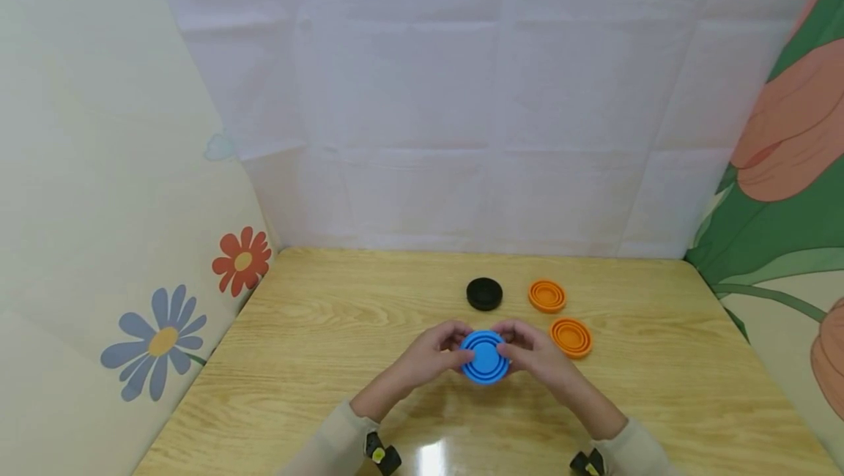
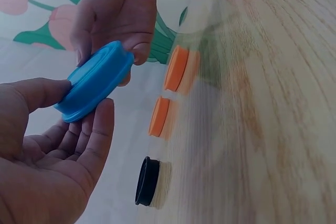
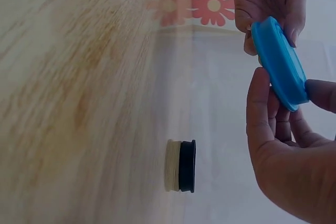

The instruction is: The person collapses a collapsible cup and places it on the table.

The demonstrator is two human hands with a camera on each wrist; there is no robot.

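Between both hands, raised over the table, is a blue collapsible cup (image 1: 486, 359), pressed flat into concentric rings. My left hand (image 1: 431, 353) pinches its left edge, thumb on the ringed face and fingers behind. On the opposite edge, my right hand (image 1: 542, 359) grips it the same way. The left wrist view shows the cup (image 2: 97, 80) tilted, its side wall and flared rim visible, clear of the tabletop. From the right wrist, the cup (image 3: 281, 66) appears nearly edge-on, with thumb and fingertips on either side of it.
Beyond the hands, a black folded cup (image 1: 484, 294) lies on the wooden table (image 1: 330, 329). Two orange folded cups (image 1: 546, 296) rest to its right, the nearer one (image 1: 571, 337) close to my right hand. A white cloth (image 1: 409, 132) hangs behind the table, with flower-printed fabric at both sides.
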